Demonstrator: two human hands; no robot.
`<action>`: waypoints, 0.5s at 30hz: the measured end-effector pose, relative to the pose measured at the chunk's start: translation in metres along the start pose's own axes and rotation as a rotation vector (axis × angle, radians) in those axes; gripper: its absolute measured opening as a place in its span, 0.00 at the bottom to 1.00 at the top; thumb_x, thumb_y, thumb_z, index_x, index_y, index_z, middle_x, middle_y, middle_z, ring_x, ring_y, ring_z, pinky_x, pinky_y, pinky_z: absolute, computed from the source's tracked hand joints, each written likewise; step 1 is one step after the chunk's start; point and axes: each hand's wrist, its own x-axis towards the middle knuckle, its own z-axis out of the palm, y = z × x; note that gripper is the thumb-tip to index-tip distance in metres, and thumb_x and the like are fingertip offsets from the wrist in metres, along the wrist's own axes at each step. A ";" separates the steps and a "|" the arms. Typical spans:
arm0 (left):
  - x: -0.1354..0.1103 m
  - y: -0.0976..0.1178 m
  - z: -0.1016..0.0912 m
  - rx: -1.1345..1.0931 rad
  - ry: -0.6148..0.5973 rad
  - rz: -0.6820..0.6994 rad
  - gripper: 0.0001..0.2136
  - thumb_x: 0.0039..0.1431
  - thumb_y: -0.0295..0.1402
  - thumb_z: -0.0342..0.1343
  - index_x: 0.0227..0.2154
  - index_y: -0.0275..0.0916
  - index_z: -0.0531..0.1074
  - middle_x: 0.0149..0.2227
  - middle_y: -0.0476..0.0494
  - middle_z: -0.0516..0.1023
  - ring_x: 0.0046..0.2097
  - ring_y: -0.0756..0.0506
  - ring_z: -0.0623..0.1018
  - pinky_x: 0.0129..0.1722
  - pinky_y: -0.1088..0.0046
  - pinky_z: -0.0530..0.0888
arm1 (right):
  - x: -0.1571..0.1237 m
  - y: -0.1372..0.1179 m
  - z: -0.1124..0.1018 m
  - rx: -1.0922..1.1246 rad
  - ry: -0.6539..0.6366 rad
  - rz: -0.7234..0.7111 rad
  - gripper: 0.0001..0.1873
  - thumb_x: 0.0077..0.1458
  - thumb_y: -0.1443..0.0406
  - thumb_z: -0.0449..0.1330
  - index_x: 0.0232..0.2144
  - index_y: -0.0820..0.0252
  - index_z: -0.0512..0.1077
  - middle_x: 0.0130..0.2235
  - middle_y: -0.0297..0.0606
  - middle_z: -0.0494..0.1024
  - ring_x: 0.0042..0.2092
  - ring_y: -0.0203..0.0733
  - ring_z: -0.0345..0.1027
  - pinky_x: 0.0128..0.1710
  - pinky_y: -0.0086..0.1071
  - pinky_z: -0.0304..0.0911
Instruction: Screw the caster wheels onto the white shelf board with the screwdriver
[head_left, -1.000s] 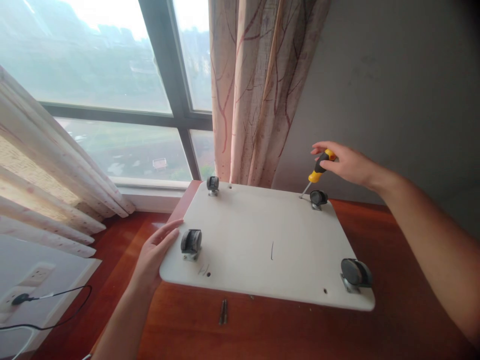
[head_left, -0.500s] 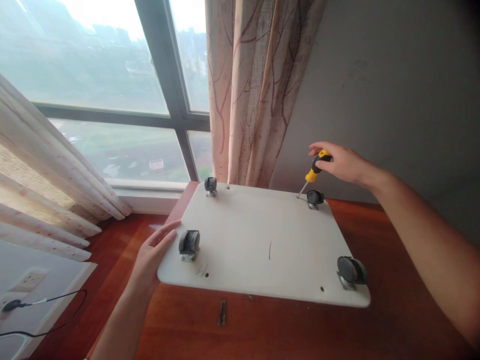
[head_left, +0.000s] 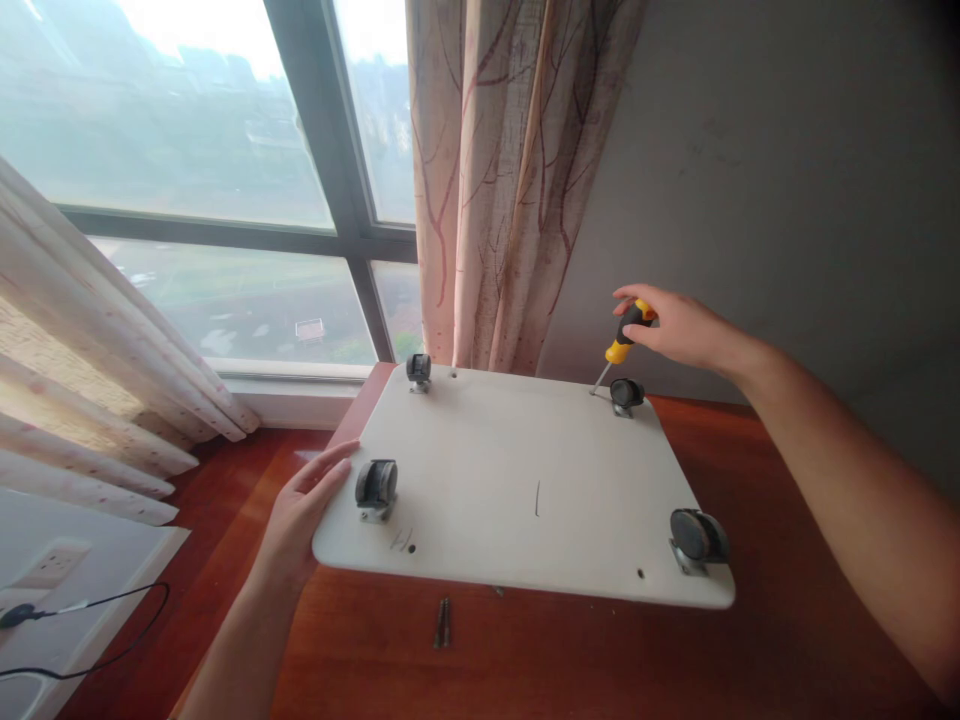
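Note:
A white board (head_left: 495, 480) with rounded corners lies on a reddish-brown wooden table, four-cornered with black swivel casters pointing up, such as the near-left caster (head_left: 376, 487) and the far-right caster (head_left: 626, 395). My left hand (head_left: 300, 510) grips the board's left edge, its fingers along the side. At the far right, my right hand (head_left: 667, 325) is closed around the yellow-and-black handle of a screwdriver (head_left: 634, 328). The screwdriver leans, its tip at the board's far edge beside the far-right caster. Whatever sits under the tip is too small to make out.
A few dark screws (head_left: 442, 623) lie on the table (head_left: 525, 660) in front of the board. A grey wall (head_left: 765, 200) and patterned curtain (head_left: 495, 180) stand behind. The window (head_left: 225, 300) is at the left, with a plugged-in black cable (head_left: 105, 600) below.
The whole view has shifted slightly, moving everything a little left. The screwdriver stays at the same spot on the board, and both hands keep their hold.

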 end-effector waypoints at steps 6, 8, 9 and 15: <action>0.001 -0.002 -0.001 -0.035 -0.003 -0.024 0.32 0.40 0.42 0.74 0.51 0.39 0.77 0.35 0.44 0.83 0.26 0.47 0.80 0.23 0.78 0.75 | -0.007 0.003 0.000 -0.126 0.118 0.105 0.18 0.56 0.55 0.60 0.48 0.50 0.74 0.43 0.41 0.81 0.43 0.53 0.74 0.40 0.40 0.65; 0.001 -0.003 -0.001 -0.034 0.000 -0.019 0.32 0.40 0.42 0.74 0.51 0.39 0.77 0.35 0.44 0.83 0.26 0.48 0.80 0.23 0.78 0.75 | -0.012 -0.001 0.004 -0.206 0.160 0.141 0.19 0.58 0.51 0.58 0.47 0.50 0.73 0.43 0.43 0.81 0.42 0.55 0.74 0.36 0.40 0.63; 0.000 -0.002 -0.001 -0.036 0.001 -0.018 0.32 0.40 0.42 0.74 0.51 0.39 0.77 0.35 0.44 0.83 0.26 0.48 0.80 0.23 0.78 0.75 | -0.014 -0.003 0.006 -0.237 0.175 0.155 0.19 0.59 0.49 0.57 0.47 0.50 0.72 0.43 0.44 0.81 0.41 0.56 0.74 0.34 0.40 0.61; -0.001 0.000 0.001 -0.047 -0.013 -0.017 0.32 0.39 0.42 0.75 0.50 0.39 0.77 0.35 0.44 0.83 0.26 0.48 0.79 0.23 0.78 0.74 | -0.019 -0.009 0.015 -0.310 0.225 0.142 0.20 0.60 0.49 0.55 0.47 0.53 0.69 0.43 0.47 0.80 0.40 0.56 0.72 0.32 0.38 0.59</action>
